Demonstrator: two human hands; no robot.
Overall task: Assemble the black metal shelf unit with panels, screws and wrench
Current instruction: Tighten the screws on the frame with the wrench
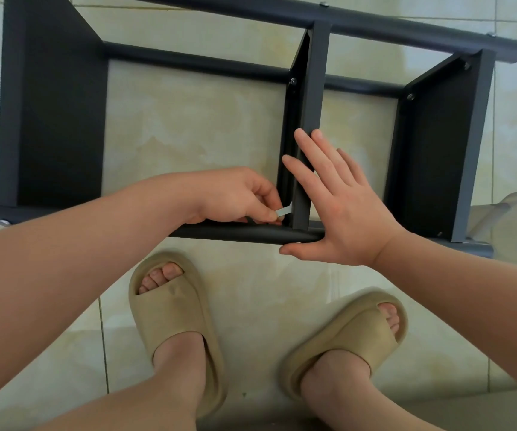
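Head view, looking down. The black metal shelf unit (55, 113) lies on its side on the tiled floor (189, 126), just ahead of the person's feet in tan slippers (173, 309).

The step in hand appears to be tightening the fastener where the middle panel (317, 88) meets the near post (235, 234). The screw itself is hidden in that corner.

The left hand (235, 194) pinches a small flat wrench (283, 211) between thumb and fingers (268, 194). The wrench's long axis runs roughly along the near post. Its working end points to the person's right, away from the fingertips and into the foot of the middle panel.

The right hand (341, 209) is spread flat, grasping nothing. Its straight fingers (310, 154) press the panel's near edge and its thumb lies along the underside of the post.

The left hand is the nearer to the joint, just beside it on the left. The right hand bears on the panel from the opposite side. The next swing probably has little room, since post and panel close the corner on two sides.
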